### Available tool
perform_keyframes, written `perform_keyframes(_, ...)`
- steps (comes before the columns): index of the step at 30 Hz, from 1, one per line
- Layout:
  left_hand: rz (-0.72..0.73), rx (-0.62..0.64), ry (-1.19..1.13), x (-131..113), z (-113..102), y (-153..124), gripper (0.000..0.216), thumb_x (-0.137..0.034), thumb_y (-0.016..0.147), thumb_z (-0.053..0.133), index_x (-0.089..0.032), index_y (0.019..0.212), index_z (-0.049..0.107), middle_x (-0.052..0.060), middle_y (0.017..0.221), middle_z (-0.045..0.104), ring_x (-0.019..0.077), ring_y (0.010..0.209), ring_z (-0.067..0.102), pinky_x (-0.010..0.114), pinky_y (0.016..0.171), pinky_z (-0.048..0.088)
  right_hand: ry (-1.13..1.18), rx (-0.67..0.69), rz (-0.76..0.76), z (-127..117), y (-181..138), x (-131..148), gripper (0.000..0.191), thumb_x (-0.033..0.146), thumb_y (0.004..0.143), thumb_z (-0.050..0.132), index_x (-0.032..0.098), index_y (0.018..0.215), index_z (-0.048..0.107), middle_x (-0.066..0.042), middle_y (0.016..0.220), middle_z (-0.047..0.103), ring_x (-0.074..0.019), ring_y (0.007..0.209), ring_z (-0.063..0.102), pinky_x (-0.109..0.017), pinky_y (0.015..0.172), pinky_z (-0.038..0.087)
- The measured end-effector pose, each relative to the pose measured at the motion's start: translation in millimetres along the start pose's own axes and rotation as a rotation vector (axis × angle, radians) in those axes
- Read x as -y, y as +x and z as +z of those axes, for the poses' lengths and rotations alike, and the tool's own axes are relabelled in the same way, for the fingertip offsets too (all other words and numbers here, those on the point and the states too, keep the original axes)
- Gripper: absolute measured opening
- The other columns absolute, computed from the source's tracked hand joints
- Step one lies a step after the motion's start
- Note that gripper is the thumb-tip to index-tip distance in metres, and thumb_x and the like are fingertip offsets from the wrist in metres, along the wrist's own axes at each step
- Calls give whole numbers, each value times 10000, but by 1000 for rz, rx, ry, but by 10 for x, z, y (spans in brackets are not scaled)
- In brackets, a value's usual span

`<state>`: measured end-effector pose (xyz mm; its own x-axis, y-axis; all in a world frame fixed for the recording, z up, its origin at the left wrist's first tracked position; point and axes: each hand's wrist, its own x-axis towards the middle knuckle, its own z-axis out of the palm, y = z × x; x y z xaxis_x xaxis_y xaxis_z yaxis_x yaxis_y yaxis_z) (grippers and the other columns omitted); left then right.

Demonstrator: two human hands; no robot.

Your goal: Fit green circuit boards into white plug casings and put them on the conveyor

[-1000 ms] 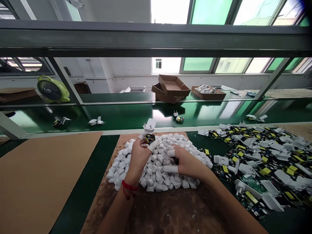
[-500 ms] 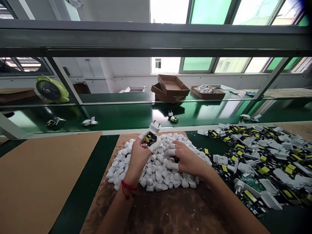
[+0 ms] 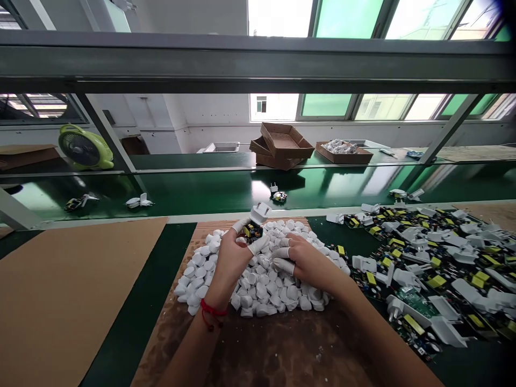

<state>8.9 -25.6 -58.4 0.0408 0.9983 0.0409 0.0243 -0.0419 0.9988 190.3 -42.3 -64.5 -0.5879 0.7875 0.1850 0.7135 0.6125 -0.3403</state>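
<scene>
My left hand (image 3: 234, 258), with white finger covers and a red string bracelet at the wrist, is closed on a charger circuit board (image 3: 252, 232). A white plug head (image 3: 260, 213) with metal pins sticks up from that board. Below both hands lies a heap of small white plastic caps (image 3: 258, 287). My right hand (image 3: 304, 259), also in finger covers, reaches into the heap from the right. Its fingers are curled close together against the caps; what lies between the fingertips is hidden.
Many charger boards with white plugs (image 3: 439, 252) are piled to the right. Beyond the brown work board (image 3: 262, 349) runs a green belt (image 3: 201, 193) carrying several plug assemblies. Cardboard (image 3: 72, 290) lies left. A metal frame bar (image 3: 258, 64) crosses above; brown trays (image 3: 286, 142) stand behind.
The pieces on the green belt have shifted left. My right fingers have drawn closer together on the caps. The board and plug in my left hand have tilted and moved slightly right.
</scene>
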Motion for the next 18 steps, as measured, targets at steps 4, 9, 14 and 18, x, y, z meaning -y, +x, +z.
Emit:
perform_keyframes(4, -18, -28, -26, -1, 14, -7, 643, -229, 583, 805, -171, 1187, 593, 103, 1141, 670, 259, 1036, 632, 309, 809, 536, -15, 17, -24, 29, 3, 0, 82, 196, 825, 625, 184, 770, 685, -74, 765, 603, -250, 862, 488, -351, 758, 398)
perform_keyframes(9, 77, 138, -8, 12, -19, 11, 686, -248, 579, 805, -181, 1229, 593, 103, 1132, 675, 248, 926, 646, 312, 762, 535, 94, -258, 105, 31, 8, -94, 171, 255, 886, 538, 167, 800, 658, -102, 826, 613, -256, 859, 514, -377, 767, 417)
perform_keyframes(14, 239, 463, 169, -70, -100, -68, 723, -198, 565, 818, -240, 1252, 598, 77, 1233, 632, 257, 985, 613, 331, 850, 507, 723, -787, 280, -53, -26, -235, 213, 387, 774, 691, 207, 885, 668, -48, 817, 654, -215, 769, 576, -381, 776, 449)
perform_keyframes(18, 211, 632, 212, -153, -101, -148, 818, -202, 524, 840, -258, 1292, 564, 81, 1138, 675, 300, 1025, 619, 380, 872, 518, 1261, -695, 180, -72, -47, -168, 273, 370, 614, 823, 227, 816, 707, -13, 711, 669, -192, 668, 600, -348, 675, 484)
